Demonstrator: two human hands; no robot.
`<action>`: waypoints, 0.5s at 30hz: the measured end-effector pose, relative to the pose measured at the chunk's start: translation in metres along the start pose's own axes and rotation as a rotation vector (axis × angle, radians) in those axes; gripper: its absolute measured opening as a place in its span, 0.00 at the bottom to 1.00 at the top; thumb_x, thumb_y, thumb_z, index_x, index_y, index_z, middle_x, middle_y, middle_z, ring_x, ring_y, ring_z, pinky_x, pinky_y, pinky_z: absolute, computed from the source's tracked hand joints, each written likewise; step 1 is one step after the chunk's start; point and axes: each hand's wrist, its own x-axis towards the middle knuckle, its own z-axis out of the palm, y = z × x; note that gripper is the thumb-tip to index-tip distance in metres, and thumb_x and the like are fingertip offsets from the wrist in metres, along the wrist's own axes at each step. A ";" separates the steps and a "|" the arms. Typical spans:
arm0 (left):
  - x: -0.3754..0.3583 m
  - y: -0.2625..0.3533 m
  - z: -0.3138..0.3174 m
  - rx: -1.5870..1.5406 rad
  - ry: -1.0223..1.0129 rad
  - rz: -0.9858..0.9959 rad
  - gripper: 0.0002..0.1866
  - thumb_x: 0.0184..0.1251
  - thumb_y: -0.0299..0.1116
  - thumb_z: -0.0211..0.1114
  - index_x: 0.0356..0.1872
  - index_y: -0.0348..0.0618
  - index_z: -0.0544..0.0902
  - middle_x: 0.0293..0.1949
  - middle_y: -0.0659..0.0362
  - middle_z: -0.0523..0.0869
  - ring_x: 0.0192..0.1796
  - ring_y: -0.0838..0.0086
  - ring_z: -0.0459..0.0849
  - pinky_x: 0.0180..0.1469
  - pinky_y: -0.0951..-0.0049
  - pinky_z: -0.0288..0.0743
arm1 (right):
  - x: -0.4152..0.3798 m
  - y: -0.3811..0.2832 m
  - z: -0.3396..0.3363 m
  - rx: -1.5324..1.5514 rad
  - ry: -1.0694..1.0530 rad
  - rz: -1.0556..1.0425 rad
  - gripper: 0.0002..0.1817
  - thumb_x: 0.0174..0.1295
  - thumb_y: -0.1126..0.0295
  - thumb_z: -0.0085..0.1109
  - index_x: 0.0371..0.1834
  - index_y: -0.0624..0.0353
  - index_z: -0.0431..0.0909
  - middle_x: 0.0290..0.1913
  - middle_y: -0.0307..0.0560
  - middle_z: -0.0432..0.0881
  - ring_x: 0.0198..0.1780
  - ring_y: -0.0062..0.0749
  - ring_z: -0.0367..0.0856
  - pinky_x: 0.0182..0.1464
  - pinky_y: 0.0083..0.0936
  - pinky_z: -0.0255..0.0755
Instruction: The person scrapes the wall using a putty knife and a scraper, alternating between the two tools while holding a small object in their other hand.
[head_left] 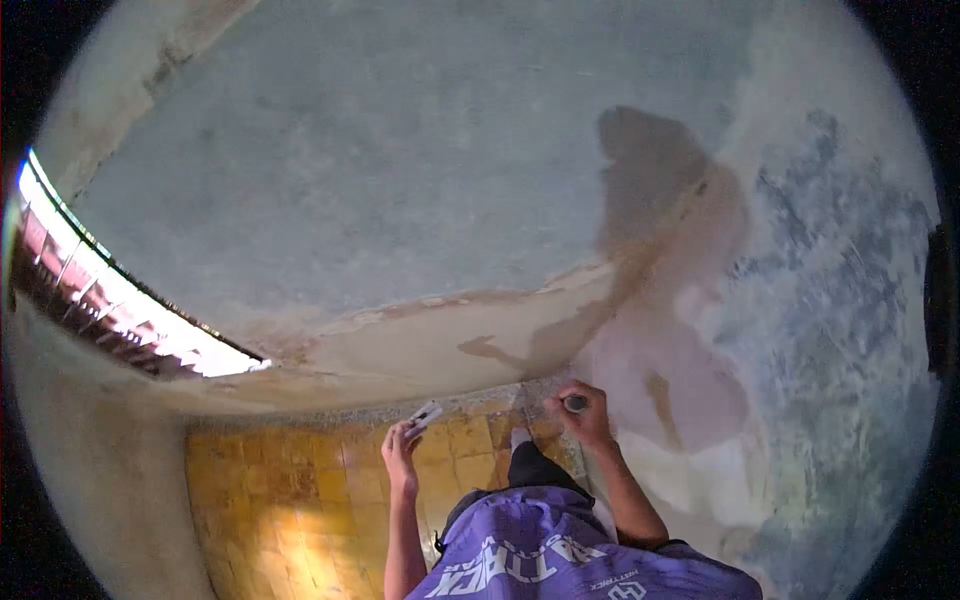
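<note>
A yellow tiled floor (310, 470) is bounded at its far edge by the front wall (420, 220), at its left edge by the left wall (90, 450) and at its right edge by the patchy right wall (830, 350). A broad stretch of tile separates the left hand (401, 448) from the floor's left edge; the right hand (588, 415) is near the far right corner, with less room beside it. A gap lies between the hands.

The purple shirt (560, 540) and dark legwear (540, 470) cover the near right part of the floor, and one foot (519, 437) shows only in part. The black rim of the view cuts off the barred opening (130, 300) at left, which is overexposed. A shadow (650, 180) darkens the corner of the walls.

The left hand grips a pale flat object (427, 413) by its lower end, before the floor's far edge; its long axis slants up and rightward, and its markings are indistinct. The right hand is curled around a round-ended object (575, 403), whose dark circular end faces the camera; fingers hide the remainder, so its long axis cannot be determined.
</note>
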 end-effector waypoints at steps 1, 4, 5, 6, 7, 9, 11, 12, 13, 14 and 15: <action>0.000 0.003 -0.007 0.031 0.061 0.024 0.15 0.74 0.43 0.55 0.46 0.42 0.81 0.46 0.58 0.85 0.47 0.71 0.85 0.50 0.70 0.75 | 0.009 0.007 0.012 0.076 -0.086 0.026 0.11 0.54 0.74 0.70 0.21 0.63 0.75 0.22 0.38 0.75 0.27 0.23 0.74 0.32 0.25 0.69; -0.004 0.009 -0.026 0.050 0.149 0.048 0.14 0.74 0.42 0.55 0.46 0.43 0.81 0.45 0.58 0.85 0.47 0.71 0.85 0.50 0.70 0.75 | 0.039 0.025 0.055 0.314 -0.194 0.322 0.11 0.52 0.69 0.73 0.22 0.60 0.78 0.22 0.43 0.78 0.28 0.29 0.79 0.33 0.28 0.71; -0.006 0.008 -0.032 0.046 0.185 0.052 0.14 0.74 0.42 0.55 0.46 0.43 0.81 0.44 0.59 0.85 0.47 0.72 0.85 0.49 0.71 0.75 | 0.052 0.022 0.064 0.377 -0.249 0.227 0.11 0.52 0.70 0.73 0.21 0.60 0.77 0.22 0.42 0.78 0.26 0.30 0.78 0.32 0.28 0.71; -0.010 0.009 -0.031 0.050 0.223 0.055 0.14 0.74 0.42 0.54 0.46 0.43 0.80 0.44 0.59 0.85 0.47 0.72 0.85 0.49 0.71 0.75 | 0.071 0.007 0.069 0.443 -0.301 0.132 0.12 0.52 0.71 0.72 0.21 0.60 0.76 0.22 0.42 0.77 0.25 0.31 0.77 0.31 0.28 0.70; -0.018 0.014 -0.032 0.055 0.257 0.054 0.14 0.74 0.42 0.54 0.46 0.43 0.80 0.44 0.59 0.85 0.47 0.72 0.85 0.50 0.71 0.75 | 0.085 -0.013 0.073 0.506 -0.347 0.041 0.12 0.52 0.72 0.72 0.20 0.60 0.75 0.22 0.42 0.76 0.24 0.31 0.77 0.29 0.28 0.69; -0.030 0.010 -0.033 0.048 0.335 0.043 0.14 0.74 0.42 0.54 0.45 0.43 0.80 0.44 0.59 0.85 0.47 0.71 0.85 0.50 0.71 0.75 | 0.108 -0.053 0.074 0.405 -0.417 -0.294 0.12 0.51 0.75 0.70 0.20 0.59 0.74 0.19 0.42 0.73 0.21 0.30 0.74 0.25 0.26 0.66; -0.039 -0.002 -0.028 0.022 0.415 0.029 0.14 0.74 0.42 0.54 0.45 0.43 0.80 0.44 0.59 0.84 0.46 0.71 0.86 0.49 0.71 0.76 | 0.126 -0.086 0.075 0.384 -0.473 -0.581 0.12 0.50 0.78 0.69 0.19 0.59 0.72 0.17 0.42 0.71 0.18 0.32 0.72 0.22 0.26 0.63; -0.044 -0.008 -0.023 0.026 0.462 0.015 0.14 0.74 0.43 0.54 0.45 0.43 0.80 0.44 0.59 0.85 0.46 0.71 0.86 0.49 0.71 0.76 | 0.131 -0.100 0.075 0.412 -0.494 -0.697 0.13 0.50 0.78 0.69 0.18 0.58 0.71 0.16 0.42 0.70 0.18 0.33 0.72 0.21 0.26 0.62; -0.048 -0.013 -0.017 0.028 0.505 0.002 0.15 0.74 0.43 0.54 0.46 0.43 0.80 0.44 0.59 0.85 0.46 0.70 0.86 0.49 0.71 0.76 | 0.138 -0.103 0.078 0.440 -0.510 -0.815 0.14 0.49 0.79 0.68 0.17 0.58 0.70 0.15 0.42 0.69 0.17 0.35 0.71 0.20 0.27 0.61; -0.050 -0.019 -0.012 0.027 0.548 -0.011 0.15 0.74 0.43 0.54 0.46 0.43 0.80 0.44 0.59 0.85 0.46 0.70 0.86 0.49 0.71 0.76 | 0.154 -0.090 0.090 0.358 -0.413 -0.898 0.14 0.50 0.77 0.69 0.16 0.58 0.70 0.15 0.42 0.67 0.17 0.35 0.71 0.20 0.29 0.61; -0.053 -0.029 -0.012 -0.011 0.560 -0.008 0.15 0.74 0.44 0.54 0.46 0.43 0.80 0.44 0.59 0.85 0.46 0.70 0.86 0.48 0.70 0.76 | 0.171 -0.069 0.108 0.276 -0.315 -0.974 0.15 0.50 0.75 0.69 0.16 0.57 0.70 0.15 0.42 0.66 0.17 0.35 0.70 0.21 0.31 0.61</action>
